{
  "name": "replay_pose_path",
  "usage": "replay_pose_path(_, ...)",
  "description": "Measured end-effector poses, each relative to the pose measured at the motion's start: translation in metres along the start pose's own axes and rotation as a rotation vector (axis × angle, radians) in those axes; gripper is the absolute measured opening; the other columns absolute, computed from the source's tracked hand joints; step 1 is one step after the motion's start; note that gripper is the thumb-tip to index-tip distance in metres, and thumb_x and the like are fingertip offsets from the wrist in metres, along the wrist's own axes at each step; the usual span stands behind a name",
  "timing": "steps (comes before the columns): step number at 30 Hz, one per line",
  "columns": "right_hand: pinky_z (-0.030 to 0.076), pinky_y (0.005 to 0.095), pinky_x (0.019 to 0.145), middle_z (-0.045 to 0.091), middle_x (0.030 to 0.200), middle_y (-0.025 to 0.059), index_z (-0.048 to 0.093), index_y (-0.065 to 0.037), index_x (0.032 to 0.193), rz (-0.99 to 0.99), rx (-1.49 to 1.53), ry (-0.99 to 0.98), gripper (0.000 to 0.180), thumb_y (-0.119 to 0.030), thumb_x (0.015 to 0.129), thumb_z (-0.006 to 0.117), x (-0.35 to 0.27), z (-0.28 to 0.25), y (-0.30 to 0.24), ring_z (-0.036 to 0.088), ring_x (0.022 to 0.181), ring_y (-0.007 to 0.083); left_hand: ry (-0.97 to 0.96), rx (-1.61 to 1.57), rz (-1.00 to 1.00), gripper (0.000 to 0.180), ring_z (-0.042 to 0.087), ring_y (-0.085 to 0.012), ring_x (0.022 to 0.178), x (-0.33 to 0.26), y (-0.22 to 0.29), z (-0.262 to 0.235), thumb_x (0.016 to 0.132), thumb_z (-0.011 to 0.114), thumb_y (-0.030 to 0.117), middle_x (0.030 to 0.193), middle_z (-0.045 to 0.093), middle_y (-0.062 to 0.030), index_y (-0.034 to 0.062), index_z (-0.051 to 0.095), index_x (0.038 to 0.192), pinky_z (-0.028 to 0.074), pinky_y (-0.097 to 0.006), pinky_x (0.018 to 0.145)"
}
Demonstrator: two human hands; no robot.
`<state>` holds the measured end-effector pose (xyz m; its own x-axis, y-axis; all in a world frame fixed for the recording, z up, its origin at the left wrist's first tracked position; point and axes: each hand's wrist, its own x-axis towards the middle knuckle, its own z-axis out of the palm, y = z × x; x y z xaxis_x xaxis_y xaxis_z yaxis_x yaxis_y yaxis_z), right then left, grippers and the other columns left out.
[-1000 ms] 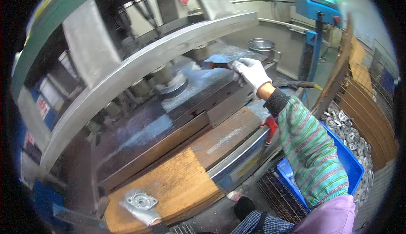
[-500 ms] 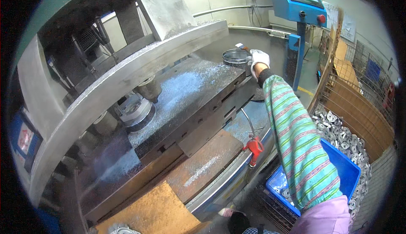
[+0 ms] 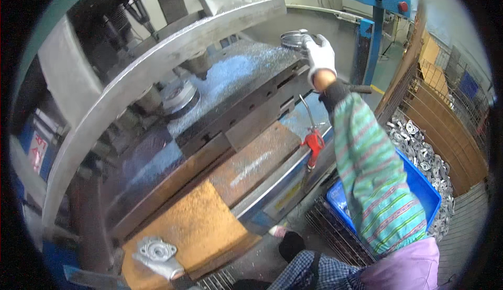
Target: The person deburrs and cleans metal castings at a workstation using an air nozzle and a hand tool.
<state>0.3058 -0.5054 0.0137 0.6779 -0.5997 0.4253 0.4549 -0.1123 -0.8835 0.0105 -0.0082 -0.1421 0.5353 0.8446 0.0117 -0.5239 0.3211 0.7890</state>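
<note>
My right hand (image 3: 320, 57), in a white glove, reaches far forward to the rim of a round metal tin (image 3: 292, 39) at the far corner of the machine bed. Its fingers are bent at the rim; what they hold, if anything, cannot be made out. Down at the lower left, my left hand (image 3: 165, 269), also gloved, grips a grey metal casting (image 3: 158, 248) with a round opening, over an orange-brown plate (image 3: 201, 214). Most of that hand's fingers are hidden under the casting.
A press frame (image 3: 173, 46) arches over the bed (image 3: 230, 99), which is strewn with shavings. On it stands a round metal part (image 3: 181, 99). A red air gun (image 3: 314, 142) hangs at the front edge. To the right are a blue crate (image 3: 419, 180) and heaped castings (image 3: 419, 148).
The view has tilted down, bringing my left hand and more of the casting into sight. The brush seen beside my right hand at the tin no longer shows clearly.
</note>
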Motion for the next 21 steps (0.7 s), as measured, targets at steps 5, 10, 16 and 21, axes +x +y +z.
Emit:
replay_pose_path(5, 0.041, 0.0354, 0.094, 0.048, 0.129, 0.0141, 0.030, -0.005, 0.137, -0.112, -0.186, 0.048, 0.081, -0.028, 0.073, 0.074, -0.162, -0.030, -0.004, 0.055, 0.106, 0.0268, -0.315, -0.099, -0.033, 0.044, 0.055, -0.0197, 0.084, 0.003, 0.011, -0.017, 0.093, 0.035, 0.050, 0.087, 0.058, -0.0051, 0.0109, 0.055, 0.088, 0.047, -0.037, 0.082)
replay_pose_path(10, 0.035, 0.0355, 0.096, 0.046, 0.123, 0.0224, 0.037, 0.001, 0.128, 0.249, -0.306, -0.036, 0.074, -0.033, 0.073, 0.073, -0.186, -0.099, 0.118, 0.047, 0.112, 0.0278, -0.223, -0.120, -0.134, 0.045, 0.055, -0.0183, 0.071, -0.011, 0.002, 0.013, 0.091, 0.040, 0.053, 0.079, 0.058, -0.0043, 0.0121, 0.057, 0.086, 0.048, -0.032, 0.065)
replay_pose_path(16, 0.035, 0.0315, 0.098, 0.049, 0.122, 0.0188, 0.027, 0.012, 0.132, -0.034, -0.424, 0.035, 0.083, -0.031, 0.077, 0.073, -0.178, -0.102, 0.174, 0.047, 0.113, 0.0236, -0.014, -0.040, -0.040, 0.060, 0.057, -0.0237, 0.082, -0.004, 0.001, 0.002, 0.089, 0.038, 0.060, 0.094, 0.057, -0.0104, 0.0044, 0.053, 0.108, 0.049, -0.036, 0.074)
replay_pose_path(21, 0.042, 0.0270, 0.091, 0.055, 0.116, 0.0107, 0.042, 0.004, 0.126, -0.222, -0.068, -0.141, 0.049, -0.010, 0.084, 0.063, -0.205, -0.073, 0.087, 0.055, 0.102, 0.0173, -0.009, -0.026, -0.074, 0.063, 0.057, -0.0245, 0.083, -0.006, 0.004, 0.000, 0.089, 0.037, 0.059, 0.098, 0.058, -0.0113, 0.0030, 0.051, 0.114, 0.049, -0.037, 0.076)
